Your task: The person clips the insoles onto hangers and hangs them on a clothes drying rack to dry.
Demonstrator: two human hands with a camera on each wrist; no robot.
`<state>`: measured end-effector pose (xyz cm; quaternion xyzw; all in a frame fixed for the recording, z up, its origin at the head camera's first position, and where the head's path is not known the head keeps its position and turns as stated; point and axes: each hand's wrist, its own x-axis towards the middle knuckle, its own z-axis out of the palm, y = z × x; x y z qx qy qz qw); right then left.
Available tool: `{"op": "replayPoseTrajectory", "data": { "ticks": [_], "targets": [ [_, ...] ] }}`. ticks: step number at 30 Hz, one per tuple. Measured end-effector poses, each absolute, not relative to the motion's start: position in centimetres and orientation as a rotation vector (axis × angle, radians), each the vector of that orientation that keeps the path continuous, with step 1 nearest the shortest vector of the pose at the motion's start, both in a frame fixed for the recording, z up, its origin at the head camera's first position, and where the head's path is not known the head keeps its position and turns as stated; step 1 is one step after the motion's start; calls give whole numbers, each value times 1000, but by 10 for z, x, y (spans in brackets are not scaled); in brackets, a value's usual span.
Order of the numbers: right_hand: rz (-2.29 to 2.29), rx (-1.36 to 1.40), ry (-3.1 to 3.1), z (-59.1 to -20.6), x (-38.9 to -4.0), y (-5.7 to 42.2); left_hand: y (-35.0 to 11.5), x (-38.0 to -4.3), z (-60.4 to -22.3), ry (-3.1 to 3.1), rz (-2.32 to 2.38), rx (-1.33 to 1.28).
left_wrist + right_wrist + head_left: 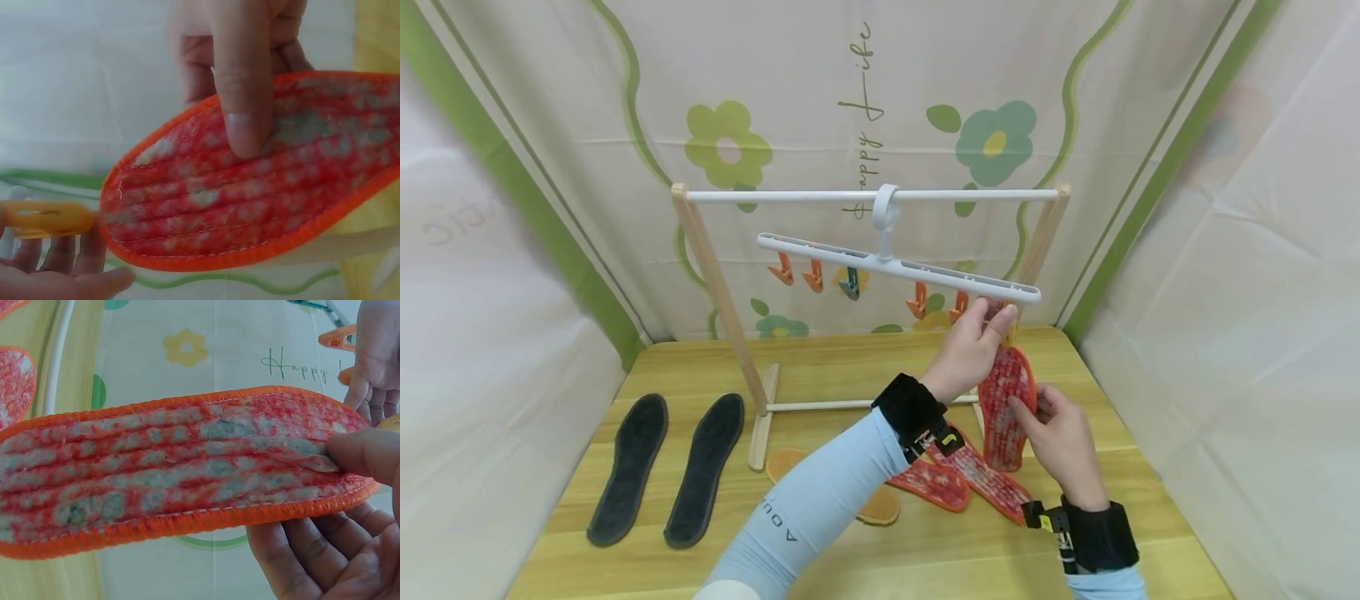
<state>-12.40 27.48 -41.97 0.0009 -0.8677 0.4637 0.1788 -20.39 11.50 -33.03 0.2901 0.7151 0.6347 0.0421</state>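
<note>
My right hand pinches a red patterned insole with orange edging, thumb on its face and fingers behind. The insole hangs upright below the right end of a white clip hanger. At that end my left hand holds a yellow clothes peg between thumb and fingers. In the left wrist view the peg's tip is right at the insole's rounded end. More pegs hang along the hanger, including orange pegs and a dark green peg.
The hanger hooks over the white bar of a wooden rack. Two dark insoles lie on the table at left. Two more red insoles and tan insoles, partly behind the left arm, lie in front. Fabric walls enclose the table.
</note>
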Motion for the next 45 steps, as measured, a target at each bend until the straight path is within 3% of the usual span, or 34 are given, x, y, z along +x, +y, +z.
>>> {"op": "replayPoseTrajectory", "data": {
  "ticks": [45],
  "targets": [
    [1209,-11,-2287,-421,-124,269,118,-198,-326,2171,2043,750]
  ]
}}
